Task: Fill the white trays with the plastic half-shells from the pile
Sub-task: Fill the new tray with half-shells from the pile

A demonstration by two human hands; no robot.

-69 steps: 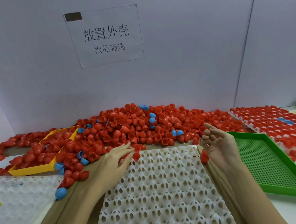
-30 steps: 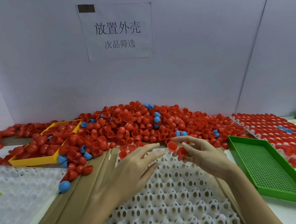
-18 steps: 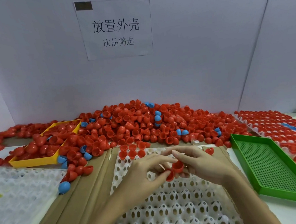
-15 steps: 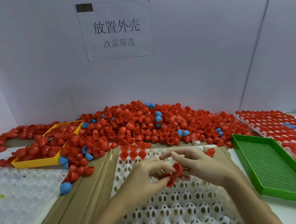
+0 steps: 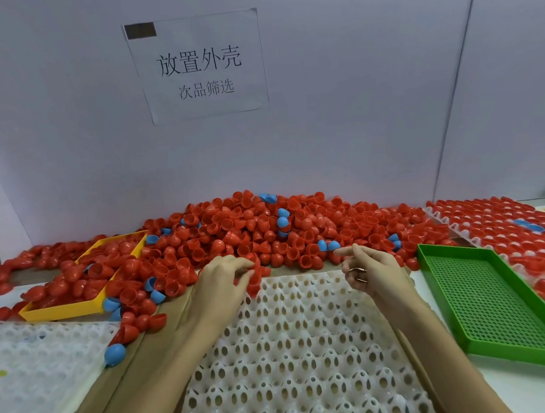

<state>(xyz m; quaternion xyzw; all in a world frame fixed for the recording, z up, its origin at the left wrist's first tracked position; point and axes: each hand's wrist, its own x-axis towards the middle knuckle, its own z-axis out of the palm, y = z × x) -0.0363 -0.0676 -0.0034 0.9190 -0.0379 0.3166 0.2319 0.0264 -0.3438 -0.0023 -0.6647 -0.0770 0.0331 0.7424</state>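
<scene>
While the left hand (image 5: 224, 280) pinches red shells (image 5: 252, 275):
Right hand (image 5: 370, 269): loosely curled, empty.
Advice: seat each shell squarely in a white tray (image 5: 303, 331) cup.

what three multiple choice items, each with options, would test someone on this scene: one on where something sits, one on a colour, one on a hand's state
1. Where is the green tray relative to the white tray in front of the person?
A. to its right
B. to its left
C. stacked on it

2. What colour are most half-shells in the pile?
A. blue
B. red
C. yellow

3. What is the left hand doing?
A. lying flat on the green tray
B. gripping the yellow tray
C. gripping red half-shells at the white tray's far edge

Answers:
1. A, the green tray lies off the white tray's right side.
2. B, red fills the pile, with only a few blue half-shells scattered in it.
3. C, its fingers curl round red half-shells where the tray meets the pile.
</scene>
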